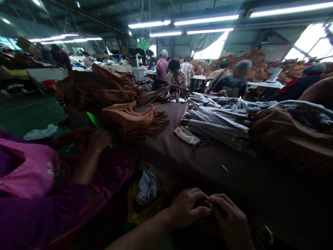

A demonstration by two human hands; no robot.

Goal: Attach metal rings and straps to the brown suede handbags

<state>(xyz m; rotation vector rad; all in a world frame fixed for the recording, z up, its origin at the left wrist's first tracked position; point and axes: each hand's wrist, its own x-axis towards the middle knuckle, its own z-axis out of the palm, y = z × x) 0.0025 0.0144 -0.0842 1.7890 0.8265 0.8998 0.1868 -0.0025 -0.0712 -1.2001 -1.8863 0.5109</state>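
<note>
My left hand (186, 208) and my right hand (229, 217) are pressed together at the near edge of the brown-covered table (177, 152), fingers curled in a pinch. A small metal piece (210, 207) glints between the fingertips; what else they hold is too dark to name. A metal ring (267, 233) lies by my right wrist. Beside me on the left, a co-worker in a purple and pink sleeve (39, 194) rests a hand (97, 140) at the table edge near a green tool (93, 120).
Brown fringed suede bags (132, 119) are piled at the left, more brown suede (283, 139) at the right. Plastic-wrapped bundles (215, 123) lie in the middle. A crumpled plastic bag (147, 185) sits below the table edge. Several people work at far tables.
</note>
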